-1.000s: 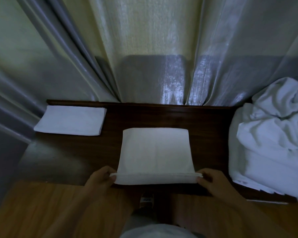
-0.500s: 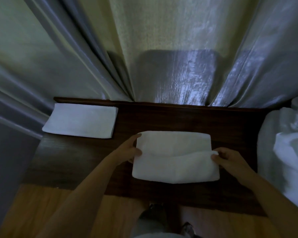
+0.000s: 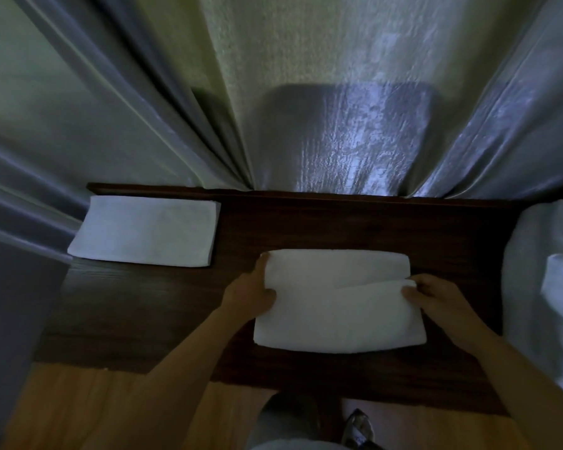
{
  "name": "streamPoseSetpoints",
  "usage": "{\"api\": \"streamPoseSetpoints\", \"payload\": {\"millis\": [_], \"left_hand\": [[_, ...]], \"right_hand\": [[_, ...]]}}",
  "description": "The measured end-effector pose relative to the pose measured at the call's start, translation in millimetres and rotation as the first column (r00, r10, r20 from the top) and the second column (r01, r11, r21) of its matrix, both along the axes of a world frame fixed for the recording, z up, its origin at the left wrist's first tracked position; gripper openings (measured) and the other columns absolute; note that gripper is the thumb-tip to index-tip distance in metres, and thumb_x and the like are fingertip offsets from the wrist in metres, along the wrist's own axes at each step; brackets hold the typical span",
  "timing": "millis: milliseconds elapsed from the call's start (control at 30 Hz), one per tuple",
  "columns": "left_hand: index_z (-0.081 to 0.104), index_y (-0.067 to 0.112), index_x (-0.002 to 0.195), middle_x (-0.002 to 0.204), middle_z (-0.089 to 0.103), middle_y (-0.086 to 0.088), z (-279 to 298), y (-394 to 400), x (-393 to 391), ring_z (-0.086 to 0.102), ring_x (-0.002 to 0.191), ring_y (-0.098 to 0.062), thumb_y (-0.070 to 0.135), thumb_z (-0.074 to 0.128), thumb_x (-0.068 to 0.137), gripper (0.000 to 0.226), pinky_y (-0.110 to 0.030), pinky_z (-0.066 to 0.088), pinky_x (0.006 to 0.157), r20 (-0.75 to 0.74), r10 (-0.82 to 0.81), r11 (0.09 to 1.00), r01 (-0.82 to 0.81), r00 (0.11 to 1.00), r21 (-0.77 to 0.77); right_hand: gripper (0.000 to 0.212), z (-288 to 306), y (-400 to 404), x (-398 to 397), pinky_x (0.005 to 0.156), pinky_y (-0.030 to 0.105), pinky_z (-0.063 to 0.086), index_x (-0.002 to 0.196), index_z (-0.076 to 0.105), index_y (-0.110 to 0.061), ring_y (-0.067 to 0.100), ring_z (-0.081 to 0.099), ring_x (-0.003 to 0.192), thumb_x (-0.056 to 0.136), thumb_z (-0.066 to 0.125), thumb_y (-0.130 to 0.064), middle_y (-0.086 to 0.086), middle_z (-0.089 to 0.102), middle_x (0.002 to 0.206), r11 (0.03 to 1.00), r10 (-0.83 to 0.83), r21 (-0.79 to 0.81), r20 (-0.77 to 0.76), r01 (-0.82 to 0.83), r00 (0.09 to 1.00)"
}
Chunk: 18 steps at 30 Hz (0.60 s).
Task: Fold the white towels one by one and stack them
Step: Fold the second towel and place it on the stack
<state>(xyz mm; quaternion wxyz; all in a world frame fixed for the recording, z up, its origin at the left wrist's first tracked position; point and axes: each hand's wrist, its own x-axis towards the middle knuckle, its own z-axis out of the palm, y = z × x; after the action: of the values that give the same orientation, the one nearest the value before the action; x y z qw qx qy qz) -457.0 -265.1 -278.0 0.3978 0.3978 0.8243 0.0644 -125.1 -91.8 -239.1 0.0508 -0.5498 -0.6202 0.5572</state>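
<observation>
On the dark desk (image 3: 355, 222) lie two folded white towels: one (image 3: 335, 306) mid-desk, its left edge gripped by the left hand (image 3: 251, 293) and upper flap pinched by the right hand (image 3: 436, 297), another (image 3: 147, 230) at the desk's far-left corner, while an unfolded pile (image 3: 546, 287) is cut off at right.

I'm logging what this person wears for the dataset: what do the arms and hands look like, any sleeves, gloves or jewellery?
Both hands, left hand and right hand, are bare with no gloves. Both forearms are bare too: no sleeves, watch or bracelet in view. In this dim light, rings cannot be ruled out.
</observation>
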Motion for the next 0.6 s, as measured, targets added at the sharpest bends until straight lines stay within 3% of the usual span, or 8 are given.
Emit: {"api": "streamPoseSetpoints", "payload": {"millis": [67, 167, 333, 400, 467, 600], "left_hand": [[0.019, 0.022, 0.153, 0.09, 0.059, 0.003, -7, -1, -1, 0.06, 0.075, -0.013, 0.027, 0.062, 0.092, 0.075, -0.027, 0.047, 0.057, 0.101, 0.188, 0.978, -0.195, 0.977, 0.072], [0.035, 0.023, 0.136, 0.112, 0.058, 0.0, -10, 1, -7, 0.064, 0.094, -0.017, 0.022, 0.068, 0.09, 0.057, -0.033, 0.059, 0.064, 0.368, 0.399, 0.896, -0.442, 0.84, 0.039], [0.035, 0.037, 0.142, 0.127, 0.056, 0.002, -4, 4, -16, 0.063, 0.106, -0.024, 0.019, 0.07, 0.086, 0.068, -0.035, 0.06, 0.06, 0.601, 0.432, 0.852, -0.522, 0.673, -0.028], [0.031, 0.046, 0.145, 0.13, 0.054, 0.005, -4, 3, -15, 0.06, 0.112, -0.026, 0.019, 0.069, 0.085, 0.076, -0.037, 0.059, 0.064, 0.637, 0.431, 0.849, -0.527, 0.639, -0.045], [0.03, 0.046, 0.146, 0.13, 0.054, 0.006, -6, 2, -12, 0.06, 0.111, -0.024, 0.018, 0.07, 0.085, 0.078, -0.034, 0.058, 0.062, 0.62, 0.422, 0.852, -0.522, 0.662, -0.024], [0.037, 0.026, 0.143, 0.126, 0.056, -0.001, -12, -2, -7, 0.062, 0.103, -0.019, 0.023, 0.074, 0.087, 0.067, -0.033, 0.058, 0.062, 0.516, 0.493, 0.809, -0.587, 0.7, 0.023]], "right_hand": [[0.013, -2, 1, -3, 0.096, 0.048, 0.054, 0.107, 0.072, -0.016, 0.023, 0.065, 0.107, 0.099, 0.064, -0.023, 0.005, 0.07, 0.112, 1.0, -0.009, -0.01, -0.001, 0.009, 1.0], [0.012, -4, 0, -7, 0.093, 0.046, 0.054, 0.107, 0.071, -0.018, 0.022, 0.065, 0.106, 0.099, 0.063, -0.023, 0.003, 0.069, 0.111, 1.0, 0.005, -0.015, -0.001, -0.005, 1.0], [0.017, -9, -1, -10, 0.098, 0.051, 0.053, 0.111, 0.07, -0.013, 0.026, 0.065, 0.109, 0.102, 0.059, -0.021, 0.008, 0.069, 0.114, 0.998, 0.023, -0.055, -0.005, -0.023, 1.0], [0.021, -13, -1, -9, 0.101, 0.056, 0.05, 0.116, 0.068, -0.008, 0.03, 0.063, 0.112, 0.102, 0.057, -0.019, 0.013, 0.067, 0.118, 0.996, -0.001, -0.087, 0.009, 0.002, 1.0], [0.022, -15, 0, -8, 0.102, 0.057, 0.049, 0.118, 0.066, -0.005, 0.032, 0.063, 0.113, 0.103, 0.057, -0.018, 0.015, 0.066, 0.119, 0.995, -0.03, -0.097, 0.017, 0.032, 0.999], [0.017, -11, 1, -7, 0.099, 0.055, 0.052, 0.113, 0.067, -0.005, 0.033, 0.063, 0.11, 0.102, 0.057, -0.015, 0.016, 0.066, 0.116, 0.994, -0.06, -0.095, 0.013, 0.061, 0.998]]}}
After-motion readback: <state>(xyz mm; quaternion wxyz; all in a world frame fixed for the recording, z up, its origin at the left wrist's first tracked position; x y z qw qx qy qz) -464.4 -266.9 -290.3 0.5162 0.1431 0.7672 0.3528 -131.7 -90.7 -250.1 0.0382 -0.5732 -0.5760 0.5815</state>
